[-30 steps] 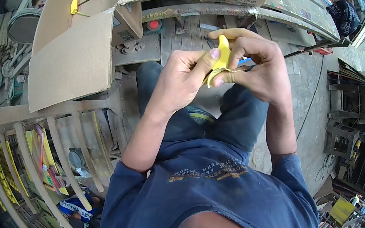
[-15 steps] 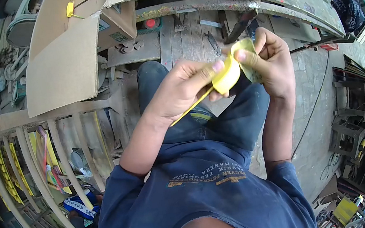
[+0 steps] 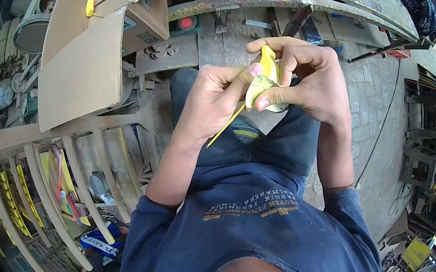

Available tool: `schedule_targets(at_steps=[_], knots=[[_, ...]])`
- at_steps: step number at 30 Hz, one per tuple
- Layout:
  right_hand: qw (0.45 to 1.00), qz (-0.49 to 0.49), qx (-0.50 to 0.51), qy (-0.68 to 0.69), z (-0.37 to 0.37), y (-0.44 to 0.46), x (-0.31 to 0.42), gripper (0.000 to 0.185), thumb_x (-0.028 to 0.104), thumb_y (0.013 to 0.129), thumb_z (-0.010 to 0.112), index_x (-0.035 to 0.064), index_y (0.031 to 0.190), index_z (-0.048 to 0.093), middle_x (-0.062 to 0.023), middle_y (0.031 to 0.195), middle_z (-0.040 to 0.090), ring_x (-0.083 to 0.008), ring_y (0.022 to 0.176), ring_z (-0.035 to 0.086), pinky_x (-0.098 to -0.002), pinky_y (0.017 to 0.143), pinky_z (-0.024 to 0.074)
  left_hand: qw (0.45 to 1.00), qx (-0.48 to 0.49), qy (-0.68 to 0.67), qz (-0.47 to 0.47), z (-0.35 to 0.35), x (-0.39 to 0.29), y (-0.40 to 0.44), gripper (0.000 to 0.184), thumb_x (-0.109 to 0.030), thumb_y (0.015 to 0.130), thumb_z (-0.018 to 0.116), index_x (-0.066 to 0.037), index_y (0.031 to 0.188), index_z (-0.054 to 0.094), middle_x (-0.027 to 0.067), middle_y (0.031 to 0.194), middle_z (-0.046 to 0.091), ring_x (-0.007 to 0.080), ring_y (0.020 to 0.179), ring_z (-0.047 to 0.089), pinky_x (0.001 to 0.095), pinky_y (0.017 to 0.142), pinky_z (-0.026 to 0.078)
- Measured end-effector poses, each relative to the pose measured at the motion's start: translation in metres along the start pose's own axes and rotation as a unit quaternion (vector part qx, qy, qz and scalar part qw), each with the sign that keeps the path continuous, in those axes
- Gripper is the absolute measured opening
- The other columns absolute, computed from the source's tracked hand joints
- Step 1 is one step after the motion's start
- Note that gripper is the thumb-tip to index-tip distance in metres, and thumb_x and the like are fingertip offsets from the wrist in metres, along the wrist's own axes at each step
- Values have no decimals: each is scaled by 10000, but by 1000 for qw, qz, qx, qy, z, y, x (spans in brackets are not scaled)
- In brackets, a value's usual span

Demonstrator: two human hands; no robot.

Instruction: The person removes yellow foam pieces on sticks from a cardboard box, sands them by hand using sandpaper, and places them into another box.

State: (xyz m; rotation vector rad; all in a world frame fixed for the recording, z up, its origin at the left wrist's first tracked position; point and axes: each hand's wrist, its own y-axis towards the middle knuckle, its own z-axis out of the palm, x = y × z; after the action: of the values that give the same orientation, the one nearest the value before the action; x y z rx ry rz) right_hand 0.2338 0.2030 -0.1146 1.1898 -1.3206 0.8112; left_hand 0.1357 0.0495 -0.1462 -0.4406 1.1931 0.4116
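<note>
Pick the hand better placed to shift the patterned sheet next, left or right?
Right, probably. The right hand has its thumb on the patterned sheet; the left hand grips the yellow piece, with a thin yellow stick jutting out beside it.

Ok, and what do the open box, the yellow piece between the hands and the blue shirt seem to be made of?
Open box: cardboard, matte brown, with creased flaps and printed marks. Yellow piece: smooth, slightly shiny, so perhaps painted wood or plastic; the look does not settle it. Blue shirt: soft matte cloth, probably cotton, lying in folds.
</note>
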Motion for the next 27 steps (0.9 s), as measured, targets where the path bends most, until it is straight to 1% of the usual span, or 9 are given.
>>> schedule_targets(at_steps=[7,8,10,14,16,17,21,25,27], knots=[[993,34,-13,115,-17,-4,3,399,-18,652,796,68,558,418,-256,882,666,-244,916,668,-319,705,556,991,102,-82,-18,4,-9,-12,377,-266,959,535,49,806,673,88,682,632,75,563,499,206,521,402],[994,69,-48,75,-22,-4,-2,435,-16,675,801,71,546,395,-198,831,675,-115,725,639,-221,568,508,985,127,-103,-55,4,-10,-13,377,-267,959,532,48,806,673,101,697,639,78,579,514,207,533,412],[994,35,-65,75,-21,-4,-10,403,17,702,798,69,583,417,-172,811,679,-80,678,615,-211,517,480,984,139,-109,-39,5,-4,-12,368,-269,958,531,42,821,672,111,720,646,89,596,538,216,548,431],[980,42,-107,162,-8,-8,-3,352,18,714,785,60,636,444,-188,919,676,-107,745,630,-227,611,511,984,81,-155,-24,10,-5,-14,365,-281,954,538,47,856,663,107,719,642,98,594,542,219,562,439],[970,-23,-126,208,-1,-11,3,321,19,719,775,55,675,459,-230,1067,635,-149,874,630,-271,762,515,989,59,-133,-16,11,-8,-15,374,-288,954,538,49,851,663,108,722,642,96,600,543,215,567,439],[987,-51,-71,135,-6,-16,-4,344,250,767,755,-32,906,614,-269,1208,561,-263,1040,609,-385,885,495,989,59,-133,-15,11,-8,-15,374,-288,954,538,49,851,663,108,722,642,96,600,543,215,567,439],[991,-59,-21,119,9,-21,5,404,95,602,856,47,618,455,-243,1236,549,-240,1063,579,-348,870,476,992,56,-116,1,12,-7,-17,382,-288,955,538,47,823,665,78,697,627,81,593,535,203,554,426],[997,-25,-37,68,13,-23,7,392,-1,616,828,58,613,441,-171,1192,598,-102,933,578,-256,791,485,995,44,-90,5,13,-7,-21,386,-289,952,544,39,789,666,46,668,604,69,585,528,197,538,414],[997,-23,-37,62,13,-25,7,392,1,616,829,57,611,441,-177,1190,600,-105,908,586,-254,782,489,996,43,-80,4,11,-6,-22,386,-289,952,544,37,787,667,45,668,604,69,583,527,198,537,414]])
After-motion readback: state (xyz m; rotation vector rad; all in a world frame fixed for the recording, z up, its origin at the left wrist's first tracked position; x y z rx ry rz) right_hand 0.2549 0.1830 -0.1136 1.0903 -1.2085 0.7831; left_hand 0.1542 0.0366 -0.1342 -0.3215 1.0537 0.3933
